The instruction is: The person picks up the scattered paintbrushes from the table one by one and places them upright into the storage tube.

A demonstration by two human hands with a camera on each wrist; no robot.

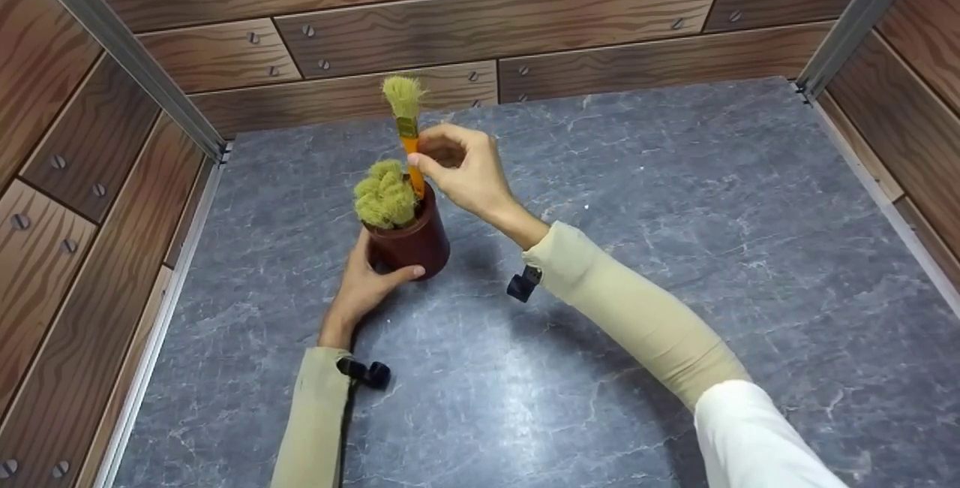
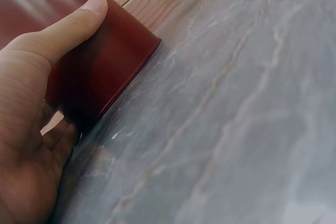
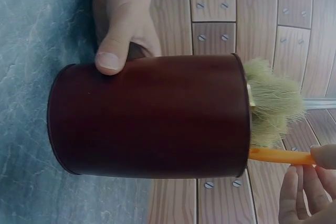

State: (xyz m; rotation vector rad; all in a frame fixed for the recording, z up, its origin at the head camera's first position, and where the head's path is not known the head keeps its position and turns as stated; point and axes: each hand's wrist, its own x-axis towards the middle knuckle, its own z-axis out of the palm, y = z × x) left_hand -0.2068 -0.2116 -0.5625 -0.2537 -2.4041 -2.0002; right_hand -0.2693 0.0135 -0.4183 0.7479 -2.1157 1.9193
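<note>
A dark red-brown cylindrical holder (image 1: 420, 244) stands upright on the table, with several pale bristle heads (image 1: 384, 199) bunched at its mouth. My left hand (image 1: 364, 289) grips its lower side, the thumb across the front in the left wrist view. Between thumb and fingers, my right hand (image 1: 469, 173) pinches the orange handle of a paintbrush (image 1: 404, 101), bristles up. The lower end of that handle sits inside the holder's rim, as the right wrist view also shows with the orange handle (image 3: 281, 156). The handles of the other brushes are hidden inside the holder (image 2: 105, 66).
The grey marbled tabletop (image 1: 675, 210) spreads around the holder. Wood-patterned panels (image 1: 390, 37) wall the back and both sides, joined by metal corner posts (image 1: 127, 52). Small black devices (image 1: 367, 373) are strapped at both wrists.
</note>
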